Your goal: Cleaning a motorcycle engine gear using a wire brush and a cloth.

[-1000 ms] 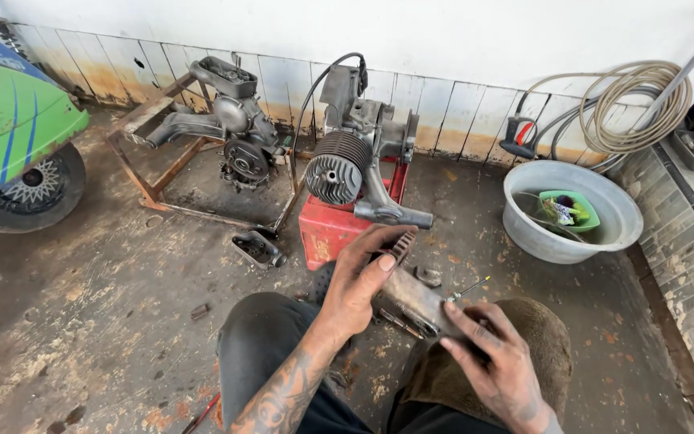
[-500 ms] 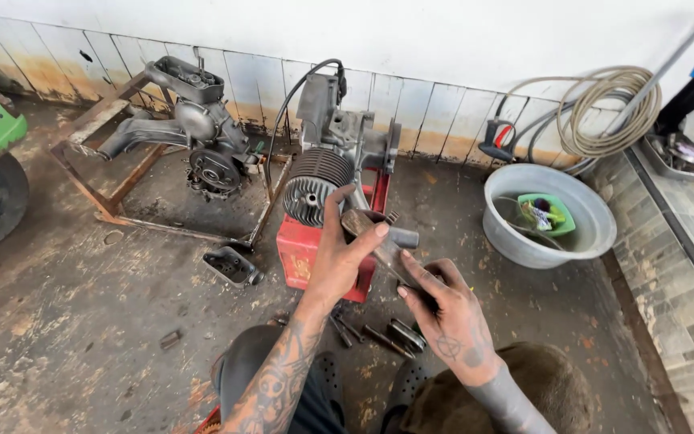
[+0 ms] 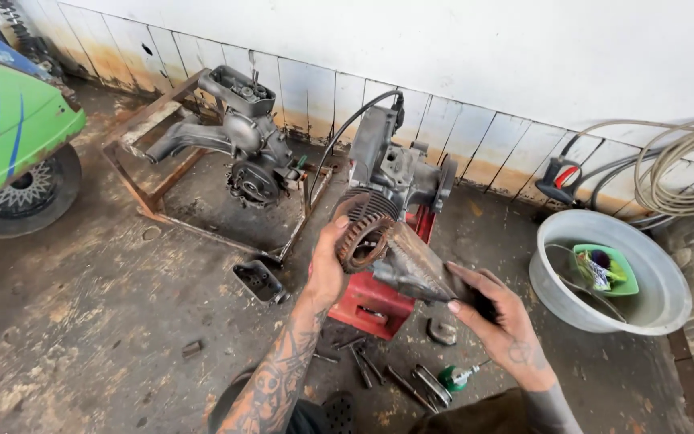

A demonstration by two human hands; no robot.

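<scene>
While I look down from the head camera, I see my left hand wrapped around a rusty toothed gear at one end of a grimy grey engine casing, and my right hand clamped on the casing's other end, palm up. The two hands are apart, with the part held between them above the floor, just in front of the red stand.

On that stand sits a dark finned engine, with a black cable arching off its top. The concrete floor is stained brown and grey, greasy and dusty. Loose tools and small metal bits lie scattered below my hands, next to a green-topped bottle. To the left, a second engine rests on a rusty steel frame, and a small black part lies near its corner. At the far left I see a green and blue vehicle with a spoked wheel. On the right stands a grey basin holding a green tray, with a coiled hose behind it. A white wall with a dirty, rust-streaked tiled base closes off the back.
</scene>
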